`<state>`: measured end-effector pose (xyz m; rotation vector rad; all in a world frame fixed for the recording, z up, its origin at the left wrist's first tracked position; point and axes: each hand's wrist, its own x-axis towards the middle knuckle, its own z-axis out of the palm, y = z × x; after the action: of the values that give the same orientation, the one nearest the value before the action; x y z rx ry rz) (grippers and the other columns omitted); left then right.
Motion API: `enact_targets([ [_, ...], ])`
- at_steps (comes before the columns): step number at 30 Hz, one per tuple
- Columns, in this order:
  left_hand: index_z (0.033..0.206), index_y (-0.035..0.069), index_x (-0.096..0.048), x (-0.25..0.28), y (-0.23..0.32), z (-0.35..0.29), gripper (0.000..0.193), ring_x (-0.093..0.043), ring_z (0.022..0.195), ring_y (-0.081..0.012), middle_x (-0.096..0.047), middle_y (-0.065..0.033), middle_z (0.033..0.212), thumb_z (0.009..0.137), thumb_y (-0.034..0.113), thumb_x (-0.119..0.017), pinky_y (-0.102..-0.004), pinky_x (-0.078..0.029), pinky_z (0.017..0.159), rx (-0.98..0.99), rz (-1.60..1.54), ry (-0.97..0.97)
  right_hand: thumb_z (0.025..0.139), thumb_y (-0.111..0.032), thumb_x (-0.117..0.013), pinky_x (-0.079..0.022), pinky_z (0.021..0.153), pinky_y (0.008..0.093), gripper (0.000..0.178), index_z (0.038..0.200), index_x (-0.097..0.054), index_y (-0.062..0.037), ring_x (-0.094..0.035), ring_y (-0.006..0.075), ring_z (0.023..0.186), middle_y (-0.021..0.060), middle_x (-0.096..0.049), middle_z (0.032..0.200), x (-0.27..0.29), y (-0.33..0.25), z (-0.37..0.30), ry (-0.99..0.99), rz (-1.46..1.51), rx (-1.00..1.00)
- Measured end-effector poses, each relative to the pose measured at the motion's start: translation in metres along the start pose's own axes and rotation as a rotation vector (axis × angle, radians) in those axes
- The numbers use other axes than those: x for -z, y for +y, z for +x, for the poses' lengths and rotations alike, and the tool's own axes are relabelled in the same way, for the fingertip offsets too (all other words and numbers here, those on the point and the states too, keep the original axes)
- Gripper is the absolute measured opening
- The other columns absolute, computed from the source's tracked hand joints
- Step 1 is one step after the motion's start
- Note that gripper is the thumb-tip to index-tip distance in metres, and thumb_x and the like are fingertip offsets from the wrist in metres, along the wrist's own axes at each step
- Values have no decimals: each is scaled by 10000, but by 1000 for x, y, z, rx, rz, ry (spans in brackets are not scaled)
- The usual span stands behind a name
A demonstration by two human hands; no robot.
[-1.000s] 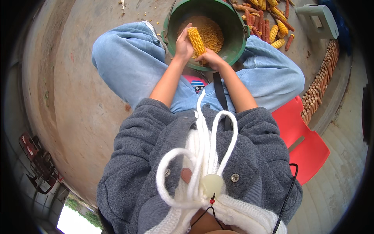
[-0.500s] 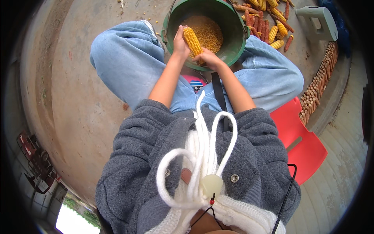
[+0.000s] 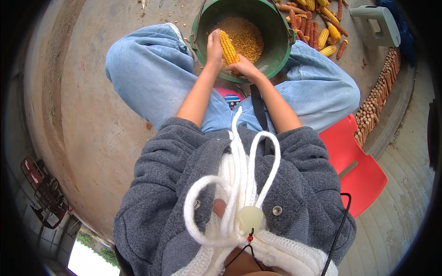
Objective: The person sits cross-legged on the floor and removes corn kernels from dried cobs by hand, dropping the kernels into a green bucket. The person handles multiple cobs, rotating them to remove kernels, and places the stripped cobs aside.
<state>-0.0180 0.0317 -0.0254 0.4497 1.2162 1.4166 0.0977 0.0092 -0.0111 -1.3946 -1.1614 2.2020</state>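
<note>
Both my hands grip one yellow corn cob [image 3: 228,47] above the near part of a green bucket [image 3: 277,34]. My left hand [image 3: 214,49] is closed along the cob's left side, toward its upper end. Round its lower end my right hand [image 3: 245,68] is closed, with the thumb against the kernels. The cob tilts, its top leaning left. Loose yellow kernels [image 3: 244,37] cover the bucket's bottom. The bucket stands between my bent legs.
Right of the bucket lies a pile of stripped red cobs [image 3: 306,28] and full yellow cobs [image 3: 333,33]. A grey-green plastic stool [image 3: 380,25] is beyond it. A long stack of cobs [image 3: 380,92] lines the right side. A red chair [image 3: 361,177] is beneath me.
The cob stands slightly more upright, and my hands have shifted a little with it. Bucket and pile look the same.
</note>
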Motion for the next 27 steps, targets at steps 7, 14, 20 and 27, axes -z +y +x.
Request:
enact_targets([
  [7, 1027, 61, -443, -4, 8, -7, 425, -569, 631, -190, -524, -86, 801, 912, 399, -214, -294, -477, 570, -44, 14, 94, 608, -29, -607, -417, 517, 220, 424, 997, -436, -18, -499, 94, 616, 36, -518, 776, -12, -9, -8, 32, 44, 72],
  [14, 978, 47, -482, -4, 17, -7, 442, -571, 574, -219, -534, -104, 735, 913, 337, -156, -309, -482, 542, -70, 19, 164, 612, -34, -599, -427, 555, 224, 452, 1022, -410, -10, -504, 98, 662, 43, -518, 811, -16, -5, -6, 38, 7, 192],
  [20, 978, 34, -482, 1, 14, -3, 449, -584, 616, -254, -558, -130, 750, 911, 341, -161, -341, -495, 580, -19, -92, 175, 617, -49, -598, -418, 525, 223, 447, 1021, -410, -6, -498, 94, 619, 32, -516, 771, -13, -9, -9, -19, 26, 130],
  [27, 1004, 51, -451, 2, 4, 2, 405, -575, 768, -247, -552, -121, 847, 902, 394, -261, -343, -486, 642, 61, -215, 69, 692, -135, -613, -332, 409, 210, 349, 964, -407, -60, -428, 79, 466, 11, -463, 637, -5, -5, -2, -29, -1, 155],
])
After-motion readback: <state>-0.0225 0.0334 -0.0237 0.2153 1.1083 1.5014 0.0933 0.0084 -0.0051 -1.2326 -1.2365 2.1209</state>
